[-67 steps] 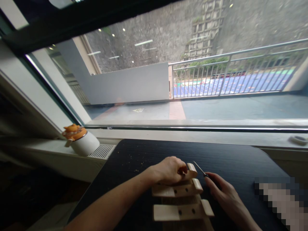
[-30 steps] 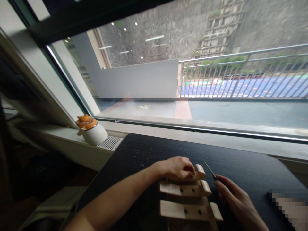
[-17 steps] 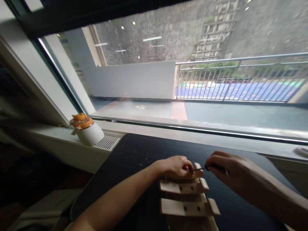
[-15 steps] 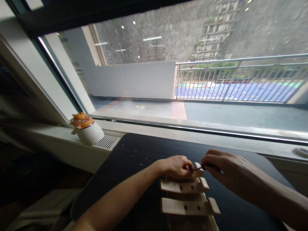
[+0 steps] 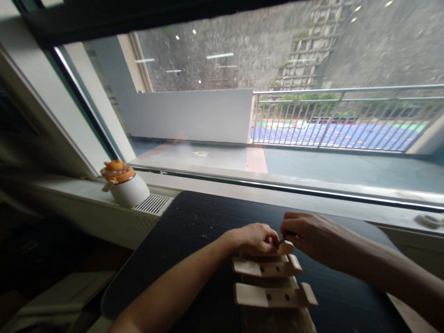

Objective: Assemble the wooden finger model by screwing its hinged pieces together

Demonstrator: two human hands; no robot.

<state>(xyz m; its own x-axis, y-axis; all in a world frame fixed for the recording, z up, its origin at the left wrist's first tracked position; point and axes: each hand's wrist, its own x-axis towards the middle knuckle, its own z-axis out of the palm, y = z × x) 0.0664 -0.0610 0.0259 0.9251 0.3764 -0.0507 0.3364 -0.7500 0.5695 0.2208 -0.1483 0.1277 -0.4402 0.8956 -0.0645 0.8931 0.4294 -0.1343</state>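
Observation:
A pale wooden piece with raised crosspieces (image 5: 253,294) lies on the dark table, and dark holes or screw heads show in the two nearer crosspieces. My left hand (image 5: 255,239) is closed around the farthest crosspiece (image 5: 286,248), its fingers curled and partly hiding it. From the right, my right hand (image 5: 305,229) grips a thin dark tool (image 5: 290,235) with a slim shaft. The tool's tip is at the end of that crosspiece, close to my left fingertips. My fingers cover most of the tool, so its exact kind is unclear.
Light crumbs (image 5: 204,226) are scattered on the black table (image 5: 166,259). A white jug with an orange lid (image 5: 130,190) stands on the vented ledge at left. A large window (image 5: 194,115) rises behind the sill. A pale roll (image 5: 429,221) sits on the sill at right.
My right hand has shifted left with the tool, closer to my left hand, and the tool's shaft shows less. My left hand stays in place on the crosspiece.

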